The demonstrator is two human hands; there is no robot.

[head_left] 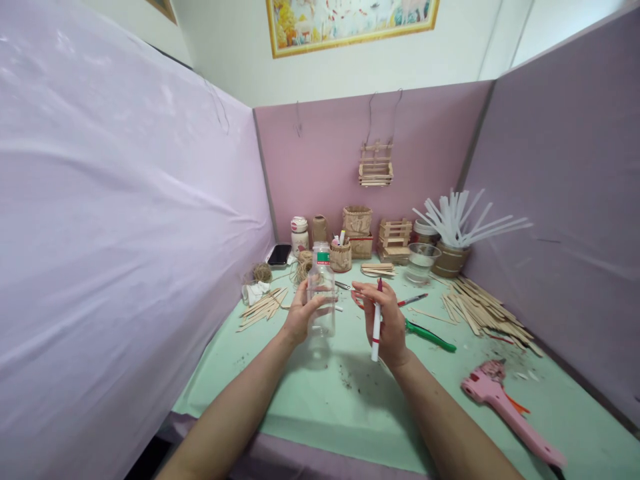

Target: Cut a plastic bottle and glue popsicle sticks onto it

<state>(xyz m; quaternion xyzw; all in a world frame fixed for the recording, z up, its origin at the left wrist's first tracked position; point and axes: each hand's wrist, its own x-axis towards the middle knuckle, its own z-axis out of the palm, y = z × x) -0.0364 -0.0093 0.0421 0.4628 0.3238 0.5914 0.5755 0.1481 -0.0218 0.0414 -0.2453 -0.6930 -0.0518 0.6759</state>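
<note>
Left hand at centre of frame, fingers curled in grip, thumb across. Right hand right of centre, raised, fingers bent, gripping. Forearms reach up from bottom edge.

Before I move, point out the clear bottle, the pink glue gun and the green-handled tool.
Clear bottle (321,283): head view, upper body.
Pink glue gun (516,417): head view, handle.
Green-handled tool (431,336): head view, middle of the green handle.

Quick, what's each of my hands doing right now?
Left hand: closed around a clear plastic bottle with a green-and-red label.
Right hand: holding a slim white marker with a dark red tip end, upright.
</note>
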